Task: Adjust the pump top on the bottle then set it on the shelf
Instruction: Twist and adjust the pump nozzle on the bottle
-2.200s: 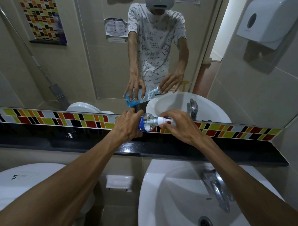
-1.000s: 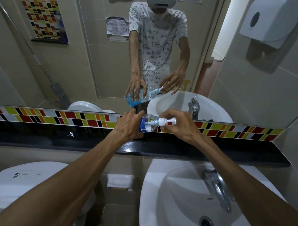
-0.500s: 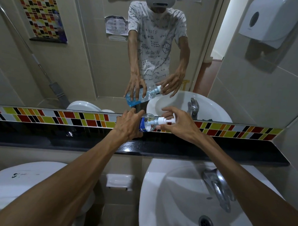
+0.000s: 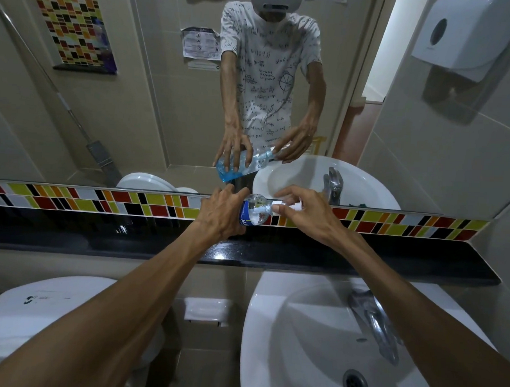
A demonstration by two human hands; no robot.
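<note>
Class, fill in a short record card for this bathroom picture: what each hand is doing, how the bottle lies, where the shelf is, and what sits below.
left hand: grips the bottle body
right hand: fingers on the white pump top
bottle: clear, blue label, tilted on its side, held above the shelf
shelf: black ledge under the mirror, bottle not yet on it
below: white sink with metal tap

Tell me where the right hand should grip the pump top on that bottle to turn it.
Probably the white collar of the pump top, pinched by the right hand from the right end. The bottle lies tipped nearly sideways above the black shelf, neck pointing right, while the left hand wraps its body. The nozzle looks too thin to twist by.
</note>
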